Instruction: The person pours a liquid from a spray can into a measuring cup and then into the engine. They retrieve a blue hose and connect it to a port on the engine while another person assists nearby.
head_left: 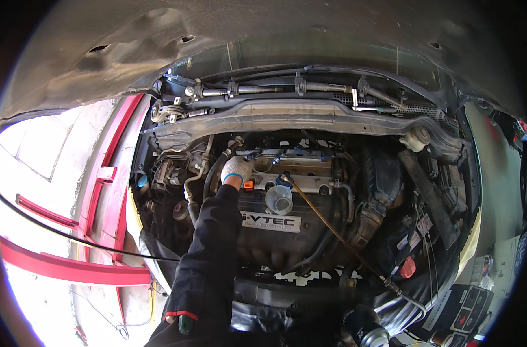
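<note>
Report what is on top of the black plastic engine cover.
A silver rectangular plate. A translucent round cup and a long brass-coloured rod overlap the cover, contact unclear. At left, the dark sleeve hides whatever lies beneath.

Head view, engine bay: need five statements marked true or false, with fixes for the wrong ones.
1. The gloved hand wears a pale glove with a blue cuff edge. True.
2. The hood is shut over the engine. False: the hood is raised.
3. A small orange plastic piece sits just below and right of the gloved hand in the picture. True.
4. The cup is opaque red. False: it is a translucent cup.
5. A thin amber tube slants down toward the lower right. True.
</note>
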### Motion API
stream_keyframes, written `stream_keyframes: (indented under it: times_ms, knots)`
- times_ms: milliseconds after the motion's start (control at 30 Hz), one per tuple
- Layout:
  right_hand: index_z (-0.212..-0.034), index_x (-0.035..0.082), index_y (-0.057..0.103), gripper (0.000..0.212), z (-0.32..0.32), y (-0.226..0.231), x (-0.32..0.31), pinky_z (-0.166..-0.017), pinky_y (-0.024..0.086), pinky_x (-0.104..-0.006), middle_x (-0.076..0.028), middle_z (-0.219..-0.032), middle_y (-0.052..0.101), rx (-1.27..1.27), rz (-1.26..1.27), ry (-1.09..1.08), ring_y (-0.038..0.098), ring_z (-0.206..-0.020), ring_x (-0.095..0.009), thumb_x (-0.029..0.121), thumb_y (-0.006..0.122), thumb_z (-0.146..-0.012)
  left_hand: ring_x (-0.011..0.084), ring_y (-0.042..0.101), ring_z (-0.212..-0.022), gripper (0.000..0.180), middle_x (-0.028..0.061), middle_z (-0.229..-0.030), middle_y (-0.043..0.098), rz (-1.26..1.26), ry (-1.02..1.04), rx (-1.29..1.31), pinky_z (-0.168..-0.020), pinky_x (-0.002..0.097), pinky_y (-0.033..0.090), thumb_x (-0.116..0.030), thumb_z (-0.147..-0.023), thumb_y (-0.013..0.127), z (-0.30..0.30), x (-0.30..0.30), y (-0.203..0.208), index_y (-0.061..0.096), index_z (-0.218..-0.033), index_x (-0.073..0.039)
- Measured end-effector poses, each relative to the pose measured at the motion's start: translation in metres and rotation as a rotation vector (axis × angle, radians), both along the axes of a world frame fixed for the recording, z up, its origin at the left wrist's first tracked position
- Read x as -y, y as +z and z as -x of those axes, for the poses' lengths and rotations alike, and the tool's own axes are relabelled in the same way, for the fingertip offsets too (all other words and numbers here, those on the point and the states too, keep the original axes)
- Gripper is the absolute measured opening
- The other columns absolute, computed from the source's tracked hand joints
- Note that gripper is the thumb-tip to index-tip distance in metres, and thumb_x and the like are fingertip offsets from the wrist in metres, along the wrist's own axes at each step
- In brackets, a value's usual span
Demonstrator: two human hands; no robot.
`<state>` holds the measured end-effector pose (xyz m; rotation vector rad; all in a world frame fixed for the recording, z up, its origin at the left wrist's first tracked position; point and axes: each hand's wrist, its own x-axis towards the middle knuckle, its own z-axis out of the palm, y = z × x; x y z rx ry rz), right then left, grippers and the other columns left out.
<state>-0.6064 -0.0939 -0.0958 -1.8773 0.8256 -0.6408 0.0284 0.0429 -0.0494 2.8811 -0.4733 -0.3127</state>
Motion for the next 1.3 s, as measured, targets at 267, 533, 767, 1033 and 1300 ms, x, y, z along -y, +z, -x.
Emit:
stream_keyframes:
  times_ms: [267, 533, 767, 1033, 1300]
  knots:
    - [-0.142, 0.003, 0.060, 0.078, -0.022, -0.010, 0.002, -0.099, 0.058, -0.0389, -0.008, -0.119, 0.071, -0.045, -0.041, -0.022, 0.070, -0.107, -0.025, 0.018, 0.094, -0.074, 0.0438, 0.071, -0.127, 0.052, 0.0268, -0.134, 0.075, -0.164, 0.008, -0.145, -0.106, 0.0489, 0.059, -0.045, -0.101, 0.063, -0.051, 0.011, -0.042, 0.080, -0.127, -0.004]
    - [-0.141, 0.003, 0.060, 0.079, -0.024, -0.012, 0.001, -0.100, 0.058, -0.0391, -0.008, -0.120, 0.071, -0.039, -0.041, -0.005, 0.070, -0.107, -0.025, 0.019, 0.095, -0.073, 0.0433, 0.074, -0.120, 0.063, 0.0289, -0.122, 0.077, -0.211, -0.216, 0.076, -0.102, 0.0489, 0.060, -0.057, -0.101, 0.061, -0.063, -0.013, -0.038, 0.083, -0.115, 0.000]
    - [-0.141, 0.003, 0.061, 0.079, -0.020, -0.011, 0.002, -0.100, 0.057, -0.0393, -0.008, -0.120, 0.070, -0.022, -0.037, -0.003, 0.070, -0.108, -0.025, 0.020, 0.096, -0.072, 0.0459, 0.073, -0.117, 0.055, 0.0307, -0.116, 0.077, 0.113, 0.141, -0.035, -0.102, 0.0498, 0.059, -0.050, -0.097, 0.066, -0.037, -0.028, 0.022, 0.083, -0.111, 0.000]
    - [-0.140, 0.004, 0.061, 0.080, -0.016, -0.008, 0.002, -0.101, 0.057, -0.0395, -0.008, -0.121, 0.070, -0.018, -0.033, 0.010, 0.070, -0.109, -0.026, 0.021, 0.097, -0.070, 0.0482, 0.072, -0.115, 0.053, 0.0316, -0.115, 0.076, 0.252, 0.288, 0.093, -0.100, 0.0518, 0.057, -0.045, -0.093, 0.064, -0.041, -0.072, 0.073, 0.082, -0.108, 0.002]
    - [-0.139, 0.004, 0.062, 0.081, -0.014, -0.010, 0.002, -0.101, 0.057, -0.0397, -0.008, -0.122, 0.070, -0.028, -0.029, 0.006, 0.070, -0.110, -0.026, 0.022, 0.098, -0.069, 0.0433, 0.074, -0.119, 0.046, 0.0236, -0.131, 0.076, -0.374, -0.099, 0.145, -0.101, 0.0515, 0.060, -0.043, -0.101, 0.062, -0.077, -0.102, -0.005, 0.082, -0.121, -0.006]
